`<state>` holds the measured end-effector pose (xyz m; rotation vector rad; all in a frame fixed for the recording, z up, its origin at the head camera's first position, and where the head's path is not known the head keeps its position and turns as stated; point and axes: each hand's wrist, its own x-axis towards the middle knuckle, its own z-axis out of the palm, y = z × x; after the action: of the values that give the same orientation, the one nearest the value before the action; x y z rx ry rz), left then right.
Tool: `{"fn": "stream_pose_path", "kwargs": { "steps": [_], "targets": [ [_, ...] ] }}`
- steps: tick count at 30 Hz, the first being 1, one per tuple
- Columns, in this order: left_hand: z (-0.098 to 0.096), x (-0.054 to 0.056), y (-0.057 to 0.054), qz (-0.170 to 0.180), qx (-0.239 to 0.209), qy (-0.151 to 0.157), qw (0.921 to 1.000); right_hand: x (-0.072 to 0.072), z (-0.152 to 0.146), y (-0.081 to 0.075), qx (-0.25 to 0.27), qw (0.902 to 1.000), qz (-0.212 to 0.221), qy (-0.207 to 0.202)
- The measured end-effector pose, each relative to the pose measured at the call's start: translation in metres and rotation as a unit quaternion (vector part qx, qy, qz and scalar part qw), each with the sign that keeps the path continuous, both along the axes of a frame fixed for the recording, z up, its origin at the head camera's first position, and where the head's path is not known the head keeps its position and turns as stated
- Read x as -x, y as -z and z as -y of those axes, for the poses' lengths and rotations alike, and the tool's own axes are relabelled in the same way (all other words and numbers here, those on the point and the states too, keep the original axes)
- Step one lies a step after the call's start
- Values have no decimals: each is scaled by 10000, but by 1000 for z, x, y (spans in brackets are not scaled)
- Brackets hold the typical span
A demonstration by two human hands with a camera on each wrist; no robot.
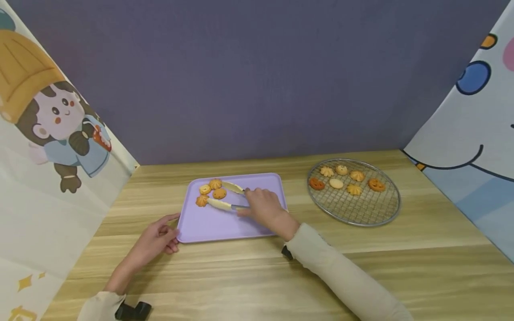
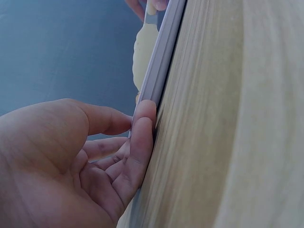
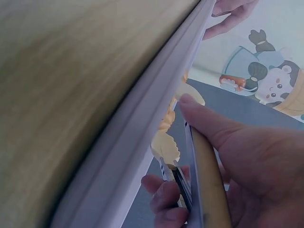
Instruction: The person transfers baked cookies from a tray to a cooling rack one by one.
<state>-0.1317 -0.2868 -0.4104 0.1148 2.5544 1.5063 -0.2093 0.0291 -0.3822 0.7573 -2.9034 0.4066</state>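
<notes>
My right hand (image 1: 265, 207) holds a pair of food tongs (image 1: 220, 204) over the lilac tray (image 1: 233, 229). Its thumb (image 3: 209, 116) lies along one arm of the tongs, with other fingers on the opposite arm. The cream tips are spread wide, one beside a flower-shaped cookie (image 1: 202, 200), the other by a swirled cookie (image 1: 215, 183). Between them sit a round speckled cookie (image 1: 219, 193) and a pale ring-like cookie (image 1: 205, 189). At the tray's near left corner, my left hand (image 1: 154, 238) pinches the rim between thumb and fingers, clearest in the left wrist view.
Right of the tray lies a round wire rack (image 1: 361, 208) bearing several cookies, among them a pretzel-shaped one (image 1: 376, 185). Both stand on a wooden table (image 1: 225, 276). A dark panel (image 1: 257, 80) rises behind, with printed cartoon walls left and right.
</notes>
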Motion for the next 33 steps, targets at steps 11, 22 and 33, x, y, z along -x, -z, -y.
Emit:
{"fn": "stream_pose_path", "kwargs": {
  "steps": [11,22,33],
  "targets": [
    [-1,1,2,-72,13,-17,10000,2,1,1,-99,9999,-122,-38],
    [-1,2,2,-86,7,8,10000,2,-2,-2,-229,9997,31,-42],
    [-1,0,0,-41,21,-70,10000,11,-10,-5,124,9993,-43,-345]
  ]
}}
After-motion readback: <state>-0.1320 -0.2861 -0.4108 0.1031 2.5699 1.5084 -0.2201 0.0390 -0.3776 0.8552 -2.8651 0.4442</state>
